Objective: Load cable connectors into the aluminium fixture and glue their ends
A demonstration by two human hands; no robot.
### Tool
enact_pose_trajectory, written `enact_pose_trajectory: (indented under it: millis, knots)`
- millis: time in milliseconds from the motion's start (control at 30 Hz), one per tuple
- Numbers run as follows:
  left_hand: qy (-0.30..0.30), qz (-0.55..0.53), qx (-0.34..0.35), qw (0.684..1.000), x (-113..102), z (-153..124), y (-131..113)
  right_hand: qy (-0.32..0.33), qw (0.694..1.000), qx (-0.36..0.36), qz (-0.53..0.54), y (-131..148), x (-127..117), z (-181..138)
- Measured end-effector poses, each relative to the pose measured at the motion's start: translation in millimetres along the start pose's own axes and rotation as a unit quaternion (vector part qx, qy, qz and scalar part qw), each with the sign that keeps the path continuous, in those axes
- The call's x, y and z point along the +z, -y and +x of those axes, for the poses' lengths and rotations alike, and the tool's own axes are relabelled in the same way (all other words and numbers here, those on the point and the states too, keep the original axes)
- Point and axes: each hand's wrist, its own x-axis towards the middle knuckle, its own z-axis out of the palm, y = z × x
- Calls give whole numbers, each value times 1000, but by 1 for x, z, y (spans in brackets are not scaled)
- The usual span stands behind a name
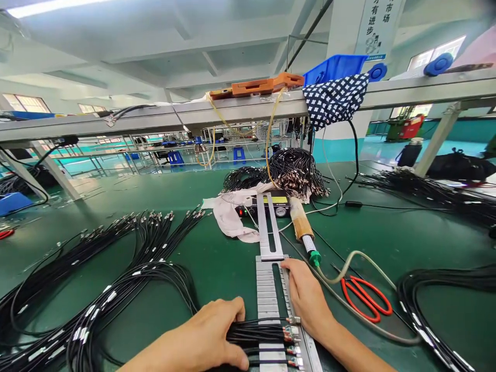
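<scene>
My left hand (pixel 209 333) is closed round a bundle of black cables (pixel 248 333) whose ends lie across a slotted metal fixture (pixel 267 294). Small metal connectors (pixel 293 333) with short coloured wires stick out past the fixture's right side. At the fixture's upper right edge rests my right hand (pixel 306 292), thumb and fingertips against the metal rail; whether anything small is pinched there is hidden. Beyond the fixture, a slotted metal plate (pixel 263 227) leans on a black dispenser box (pixel 281 211). A syringe with a green tip fitting (pixel 312 250) lies to the right of it.
Red-handled scissors (pixel 366 299) and a pale tube (pixel 337 297) lie right of my right hand. Bundles of black cables (pixel 132 279) spread over the green table on the left, with more cables (pixel 418 305) at right. A cable pile (pixel 294 165) stands behind the box, under a shelf (pixel 186 116).
</scene>
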Motion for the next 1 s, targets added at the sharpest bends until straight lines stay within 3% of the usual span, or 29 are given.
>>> enact_pose_trajectory:
  millis: [133, 267, 400, 533, 700, 867, 1000]
  knots:
    - [53, 7, -21, 998, -6, 7, -3, 2, 1000, 0, 5, 2, -1, 1]
    - [102, -67, 16, 992, -16, 12, -6, 2, 1000, -3, 8, 4, -2, 3]
    - [55, -13, 15, 998, -16, 8, -9, 3, 1000, -3, 7, 6, -4, 4]
    - [74, -55, 33, 995, -12, 3, -9, 10, 1000, -2, 7, 8, -6, 6]
    - [7, -16, 19, 1000, -9, 1, -7, 15, 1000, -3, 9, 9, -8, 7]
    - [71, -100, -2, 992, -15, -9, -6, 11, 1000, -6, 11, 9, -8, 8]
    - [80, -59, -10, 995, -5, -17, -5, 8, 1000, -7, 10, 9, -9, 8]
